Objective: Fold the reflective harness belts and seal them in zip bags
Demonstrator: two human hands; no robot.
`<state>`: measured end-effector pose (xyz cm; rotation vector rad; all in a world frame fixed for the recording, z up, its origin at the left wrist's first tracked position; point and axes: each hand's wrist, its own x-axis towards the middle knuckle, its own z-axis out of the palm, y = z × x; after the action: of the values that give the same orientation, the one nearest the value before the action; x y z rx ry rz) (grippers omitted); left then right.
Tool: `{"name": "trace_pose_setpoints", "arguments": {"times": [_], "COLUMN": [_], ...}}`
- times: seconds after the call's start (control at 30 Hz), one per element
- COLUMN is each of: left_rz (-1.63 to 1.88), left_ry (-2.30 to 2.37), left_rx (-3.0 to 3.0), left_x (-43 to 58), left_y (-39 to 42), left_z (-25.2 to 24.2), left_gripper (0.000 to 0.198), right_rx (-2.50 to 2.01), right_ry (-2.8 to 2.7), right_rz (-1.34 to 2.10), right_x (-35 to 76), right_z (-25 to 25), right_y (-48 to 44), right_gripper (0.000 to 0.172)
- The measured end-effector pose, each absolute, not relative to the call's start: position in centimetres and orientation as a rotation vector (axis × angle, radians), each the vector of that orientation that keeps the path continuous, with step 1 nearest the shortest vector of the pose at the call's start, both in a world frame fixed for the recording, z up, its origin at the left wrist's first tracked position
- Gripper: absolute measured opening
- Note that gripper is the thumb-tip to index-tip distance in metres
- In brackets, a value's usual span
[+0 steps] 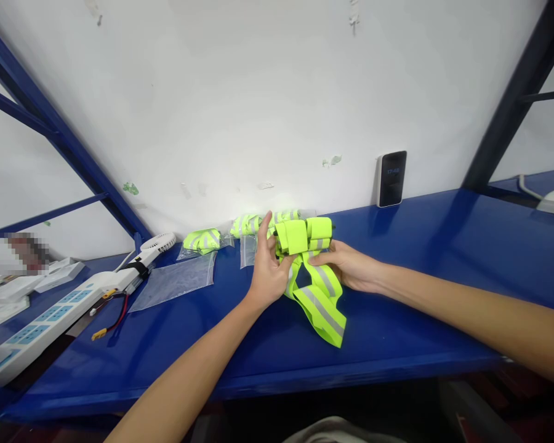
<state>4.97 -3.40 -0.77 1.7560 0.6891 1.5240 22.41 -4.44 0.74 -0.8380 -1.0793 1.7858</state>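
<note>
Between my hands is a bundle of neon-yellow reflective strap [321, 307] with grey stripes, partly folded at the top, with a long loop hanging toward the table's front. My left hand [270, 267] grips its left side, thumb across the strap and index finger pointing up. My right hand [344, 264] pinches the right side, thumb in front and the other fingers mostly hidden behind. Just beyond, at the wall, lie similar yellow bundles in clear bags, one bagged bundle [203, 240] on the left and another bagged bundle [245, 225] partly behind my left hand.
A flat clear plastic bag [178, 282] lies left on the blue table [397, 320]. Further left are a white power strip [50, 317], a small white fan [158, 242] and a cable with yellow connectors [120, 314]. A phone-like device [391, 179] leans against the wall at right.
</note>
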Motion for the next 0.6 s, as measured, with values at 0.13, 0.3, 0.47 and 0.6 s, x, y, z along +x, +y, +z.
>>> {"name": "trace_pose_setpoints", "arguments": {"times": [0.13, 0.3, 0.47, 0.6], "left_rz": [1.455, 1.518, 1.543, 1.549], "left_ry": [0.684, 0.696, 0.66, 0.599], "left_rx": [1.751, 1.743, 1.767, 1.806], "left_x": [4.9, 4.4, 3.7, 3.6], "left_y": [-2.8, -2.0, -1.7, -1.7], "left_z": [-0.9, -1.1, -1.1, -1.1], "left_gripper": [0.052, 0.044, 0.034, 0.029], "right_rx": [-0.863, -0.772, -0.568, -0.427], "right_ry": [-1.041, -1.022, -1.024, -0.928], "right_rz": [1.812, 1.784, 1.959, 2.063], "right_x": [22.1, 22.0, 22.6, 22.7], "right_z": [0.8, 1.1, 1.4, 1.7], "right_y": [-4.9, -5.2, -5.3, -5.2], "right_gripper": [0.038, 0.043, 0.04, 0.034]}}
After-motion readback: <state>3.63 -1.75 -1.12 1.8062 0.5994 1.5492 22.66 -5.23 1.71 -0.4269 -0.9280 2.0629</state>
